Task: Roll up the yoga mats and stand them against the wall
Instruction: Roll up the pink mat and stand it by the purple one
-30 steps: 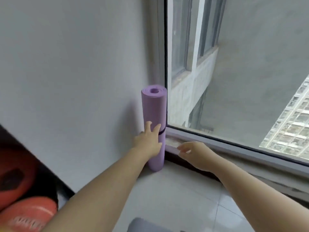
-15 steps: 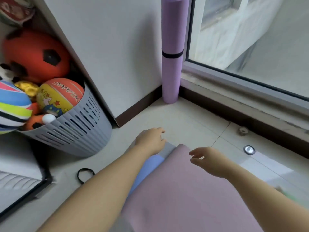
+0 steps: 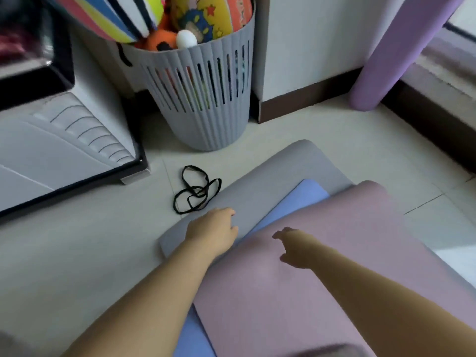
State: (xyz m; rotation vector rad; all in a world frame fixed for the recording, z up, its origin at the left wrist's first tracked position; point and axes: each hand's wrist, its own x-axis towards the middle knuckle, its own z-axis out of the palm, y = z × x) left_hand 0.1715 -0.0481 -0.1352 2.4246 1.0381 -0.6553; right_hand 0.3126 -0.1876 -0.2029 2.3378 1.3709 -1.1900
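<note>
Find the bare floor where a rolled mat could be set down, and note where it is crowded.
Bare floor lies between the grey basket and the rolled purple mat, and another patch lies left of the grey mat, before the white unit. Crowded: the black bands beside the basket, and the stacked mats.

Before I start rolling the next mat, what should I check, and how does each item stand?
1. Purple roll stands in the corner against the wall: ok.
2. Pink mat lies on top of the blue mat and grey mat, so it goes first: ok.
3. Left hand and right hand hold nothing: ok.
4. Pink mat's end is held for rolling: not ok, neither hand has it yet.
5. Black bands lie on the floor beside the grey mat, near the left hand: ok.
6. Near end of the mats is free: cannot tell, out of frame.
</note>
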